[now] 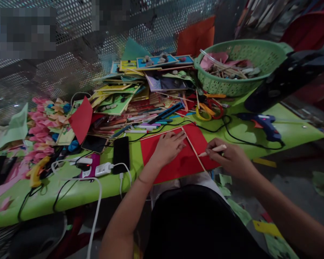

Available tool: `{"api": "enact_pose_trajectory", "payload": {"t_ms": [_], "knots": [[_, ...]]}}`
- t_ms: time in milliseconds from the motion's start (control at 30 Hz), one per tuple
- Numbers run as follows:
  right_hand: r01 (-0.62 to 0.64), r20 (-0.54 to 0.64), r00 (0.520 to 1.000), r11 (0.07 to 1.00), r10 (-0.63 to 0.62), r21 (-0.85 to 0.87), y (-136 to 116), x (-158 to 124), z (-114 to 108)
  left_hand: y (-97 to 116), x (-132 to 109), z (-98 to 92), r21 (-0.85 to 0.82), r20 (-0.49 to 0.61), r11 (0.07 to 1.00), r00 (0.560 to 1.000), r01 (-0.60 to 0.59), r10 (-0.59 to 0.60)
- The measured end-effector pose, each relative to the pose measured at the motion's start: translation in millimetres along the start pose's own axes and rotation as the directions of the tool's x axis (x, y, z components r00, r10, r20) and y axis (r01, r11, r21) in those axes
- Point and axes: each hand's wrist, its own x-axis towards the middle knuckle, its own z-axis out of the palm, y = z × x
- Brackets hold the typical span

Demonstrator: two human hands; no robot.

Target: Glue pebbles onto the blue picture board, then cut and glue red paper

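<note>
A red sheet [175, 165] lies at the front edge of the green table, with a thin wooden stick [193, 149] laid across it and another stick along its top edge. My left hand [170, 145] rests on the sheet, its fingers stretched toward the upper end of the crossing stick. In my right hand [226, 156] is a pale pen-like marker [219, 148], its tip pointing left beside that stick.
A blue glue gun [267, 126] lies on the right of the table [294, 124], its black cable running behind the sheet. Behind are scissors [204, 111], markers, stacked cards and a green basket [232, 86]. Phones [121, 154], white cables and a yellow glue gun [39, 171] lie left.
</note>
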Motion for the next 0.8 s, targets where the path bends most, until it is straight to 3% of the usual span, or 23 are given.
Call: {"api": "enact_pose_trajectory", "payload": {"t_ms": [567, 800], "knots": [[-0.061, 0.095, 0.993, 0.998, 0.064, -0.033, 1, -40, -7, -1, 1, -4.5, -0.012, 0.054, 1.0, 0.999, -0.007, 0.008], [-0.067, 0.045, 0.997, 0.997, 0.065, 0.048, 0, -40, -12, -1, 1, -4.6, -0.015, 0.051, 1.0, 0.999, -0.002, 0.003]]}}
